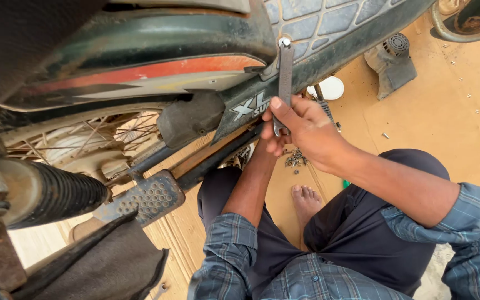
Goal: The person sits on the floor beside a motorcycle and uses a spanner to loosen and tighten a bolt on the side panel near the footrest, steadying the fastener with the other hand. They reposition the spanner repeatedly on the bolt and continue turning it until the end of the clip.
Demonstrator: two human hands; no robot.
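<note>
From the head camera I see my right hand (301,130) closed around the lower end of a flat metal spanner (285,78), thumb laid up along the shaft. The spanner stands nearly upright, its top end seated on a bolt (284,41) at the edge of the motorcycle's dark side panel (251,105), just below the quilted seat (329,22). My left hand (270,145) sits right under the right one, mostly hidden behind it; its grip looks curled near the spanner's bottom end, but I cannot tell whether it actually holds anything. Both forearms come out of rolled blue checked sleeves (229,250). Below the panel a black frame tube (218,158) runs down toward a perforated metal footrest (151,197), with a ribbed black shock spring (62,194) at the left and the spoked rear wheel (84,139) behind it. On the brown floor (445,105) I see a small heap of screws (295,159) just beside my bare foot (305,203), a white round lid (331,88) past the hands, and a grey engine part (391,61) well apart to the right.
</note>
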